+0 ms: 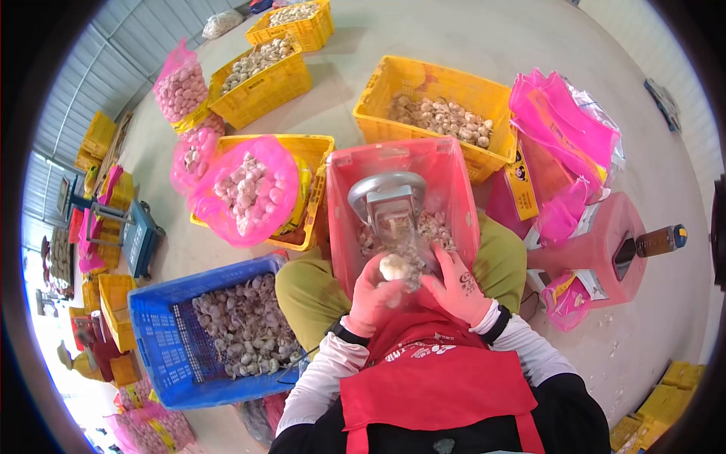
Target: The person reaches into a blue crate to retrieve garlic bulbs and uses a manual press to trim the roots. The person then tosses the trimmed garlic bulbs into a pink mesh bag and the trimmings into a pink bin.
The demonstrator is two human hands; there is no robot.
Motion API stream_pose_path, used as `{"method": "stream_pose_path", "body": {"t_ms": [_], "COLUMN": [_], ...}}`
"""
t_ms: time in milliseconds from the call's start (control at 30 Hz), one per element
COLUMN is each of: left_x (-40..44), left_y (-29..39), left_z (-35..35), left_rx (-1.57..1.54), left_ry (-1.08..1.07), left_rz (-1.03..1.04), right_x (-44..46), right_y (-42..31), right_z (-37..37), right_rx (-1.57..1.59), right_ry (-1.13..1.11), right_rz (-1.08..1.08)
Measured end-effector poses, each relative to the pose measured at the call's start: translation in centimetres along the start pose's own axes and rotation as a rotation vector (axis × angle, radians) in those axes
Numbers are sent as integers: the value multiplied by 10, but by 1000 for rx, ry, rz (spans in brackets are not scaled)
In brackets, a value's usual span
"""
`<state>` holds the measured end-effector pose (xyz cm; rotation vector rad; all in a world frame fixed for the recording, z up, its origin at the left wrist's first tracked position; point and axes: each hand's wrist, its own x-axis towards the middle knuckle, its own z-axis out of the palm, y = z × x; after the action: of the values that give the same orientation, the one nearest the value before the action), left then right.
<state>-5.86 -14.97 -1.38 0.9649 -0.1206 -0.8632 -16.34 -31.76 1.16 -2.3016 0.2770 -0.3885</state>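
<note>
My left hand [367, 296], in a pink glove, holds a pale garlic bulb [395, 267] between thumb and fingers. Close beside it on the right, my right hand [458, 289], gloved the same way, has its fingers bent toward the bulb; loose skins blur the space between the hands. Both hands are over the near edge of a red crate [342, 204] between my knees. A grey metal device with a rounded top [387, 184] stands in that crate, with garlic scraps around its base.
A blue crate [162, 333] of garlic lies at the left. Ahead are a yellow crate [435, 76] of bulbs and a pink net bag [249, 189] of garlic. At the right, a pink stool [609, 234] holds a bottle [656, 240]. Pink net bags [563, 129] lie nearby.
</note>
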Motion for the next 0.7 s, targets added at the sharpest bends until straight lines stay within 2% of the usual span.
{"method": "stream_pose_path", "body": {"t_ms": [33,100,133,167,233,333,467,567,633,700], "left_x": [4,7,8,10,15,19,22,18,16,16], "left_y": [0,1,2,2,3,8,8,8,8,7], "left_z": [0,2,3,2,1,2,3,6,11,11], "left_rx": [26,-4,-33,-33,-23,-30,-35,-96,-248,-261], "left_ry": [1,-7,-16,-17,-65,-83,-94,-80,-38,-30], "left_rz": [15,-11,-34,-37,-29,-53,-57,-102,-137,-157], "right_x": [6,9,8,10,13,10,15,15,18,20], "right_y": [-9,-32,-34,-38,-45,-41,-45,-46,-52,-54], "right_z": [-9,-29,-29,-32,-41,-37,-41,-42,-48,-51], "right_rx": [-2,330,284,283,311,252,271,278,292,295], "right_ry": [2,-239,-185,-184,-320,-271,-317,-284,-351,-368], "right_rz": [2,234,136,139,336,264,337,280,346,363]}}
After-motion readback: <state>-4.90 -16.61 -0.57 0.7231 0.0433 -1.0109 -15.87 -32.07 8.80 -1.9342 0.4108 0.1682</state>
